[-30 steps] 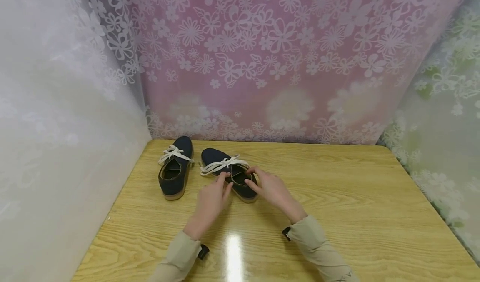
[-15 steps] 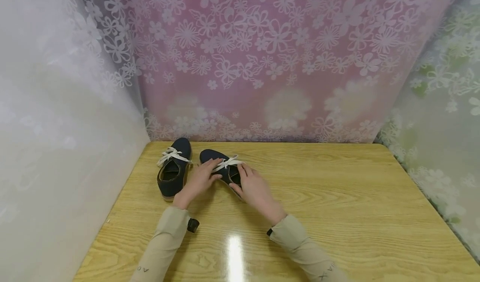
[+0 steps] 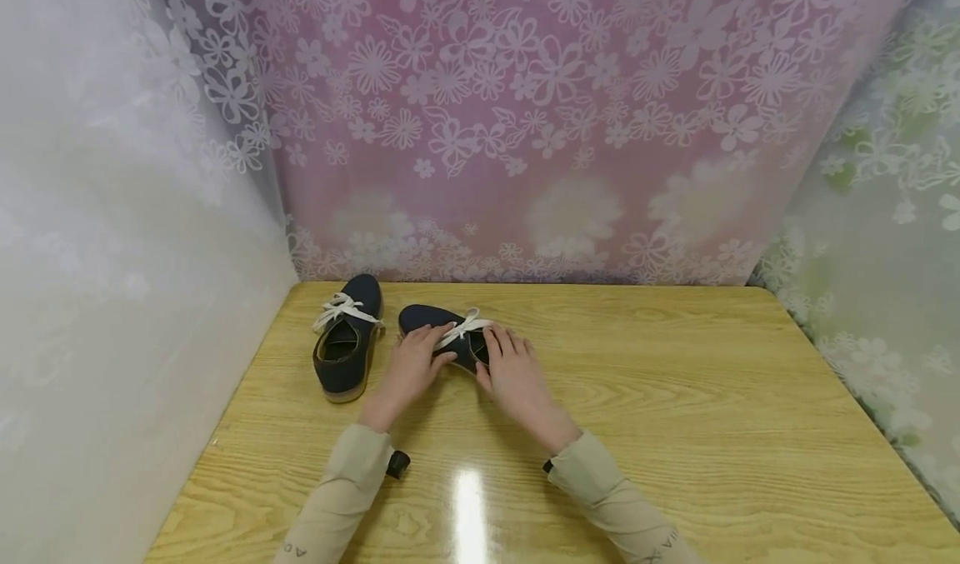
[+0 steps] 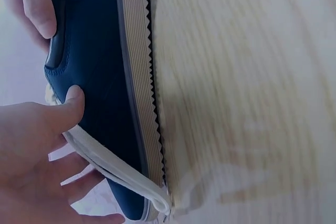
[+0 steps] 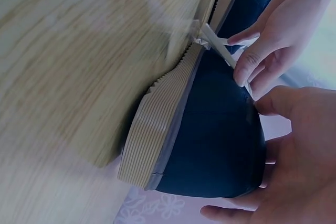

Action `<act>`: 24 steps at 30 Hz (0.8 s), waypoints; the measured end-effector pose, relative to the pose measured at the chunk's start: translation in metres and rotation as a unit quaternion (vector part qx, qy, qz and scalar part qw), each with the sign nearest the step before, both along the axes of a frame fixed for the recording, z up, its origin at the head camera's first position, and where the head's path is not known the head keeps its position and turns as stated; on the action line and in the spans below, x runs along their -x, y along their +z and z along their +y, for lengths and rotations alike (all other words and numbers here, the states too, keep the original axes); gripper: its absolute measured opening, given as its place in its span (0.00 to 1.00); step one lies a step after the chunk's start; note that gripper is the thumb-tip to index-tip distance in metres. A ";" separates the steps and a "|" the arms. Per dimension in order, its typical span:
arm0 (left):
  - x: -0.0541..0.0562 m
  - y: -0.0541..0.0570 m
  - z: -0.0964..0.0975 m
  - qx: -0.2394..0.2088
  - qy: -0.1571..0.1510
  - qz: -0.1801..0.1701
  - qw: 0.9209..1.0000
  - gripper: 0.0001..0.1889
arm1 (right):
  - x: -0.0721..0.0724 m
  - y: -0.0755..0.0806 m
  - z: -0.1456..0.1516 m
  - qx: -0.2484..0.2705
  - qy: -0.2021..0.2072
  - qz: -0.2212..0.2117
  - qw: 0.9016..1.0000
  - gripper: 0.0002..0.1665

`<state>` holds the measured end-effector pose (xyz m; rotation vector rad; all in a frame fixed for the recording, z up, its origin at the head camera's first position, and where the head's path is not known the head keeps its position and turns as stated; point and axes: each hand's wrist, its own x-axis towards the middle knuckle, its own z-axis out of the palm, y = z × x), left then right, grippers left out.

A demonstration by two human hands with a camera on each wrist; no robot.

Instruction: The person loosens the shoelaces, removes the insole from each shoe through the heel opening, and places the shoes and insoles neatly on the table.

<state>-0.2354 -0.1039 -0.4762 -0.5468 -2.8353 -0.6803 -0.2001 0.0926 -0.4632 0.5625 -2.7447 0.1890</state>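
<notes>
A navy lace-up shoe (image 3: 424, 317) with white laces (image 3: 467, 326) lies slantwise on the table, toe pointing to the far left. My left hand (image 3: 408, 368) straddles its front part beside the bow; in the left wrist view the thumb presses the near side (image 4: 100, 93) and the fingers reach over the upper. At the heel end, my right hand (image 3: 517, 381) holds the shoe around its opening, thumb on the collar as the right wrist view shows. The heel is hidden from the head view by this hand. The ribbed tan sole (image 5: 157, 135) faces the tabletop.
The matching navy shoe (image 3: 341, 372) stands to the left, toe toward the back edge, its laces tied in a bow. Beneath both is a wood-grain table (image 3: 675, 397). A pink floral curtain (image 3: 525, 131) hangs behind, with pale sheets at either side.
My left hand has moved from the opening to the shoe's front part. My right hand has settled over the heel end. The shoe has turned slightly, its toe shifting nearer; the other shoe stays put.
</notes>
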 end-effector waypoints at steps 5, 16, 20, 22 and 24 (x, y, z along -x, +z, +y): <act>-0.007 0.000 0.005 0.000 0.005 0.025 1.000 0.26 | -0.001 -0.001 0.004 0.013 0.001 -0.001 1.000 0.33; -0.016 -0.002 0.016 -0.011 -0.006 0.018 1.000 0.27 | -0.005 -0.001 0.021 0.022 0.016 0.023 0.999 0.32; -0.019 -0.003 0.020 -0.012 -0.012 0.010 1.000 0.28 | -0.008 0.000 0.026 0.022 0.013 0.010 1.000 0.32; -0.020 -0.004 0.022 -0.013 -0.016 0.013 1.000 0.27 | -0.009 0.000 0.029 0.027 0.010 -0.001 1.000 0.31; -0.021 -0.005 0.024 -0.013 -0.020 0.019 1.000 0.28 | -0.010 0.000 0.032 0.031 0.007 -0.010 0.999 0.31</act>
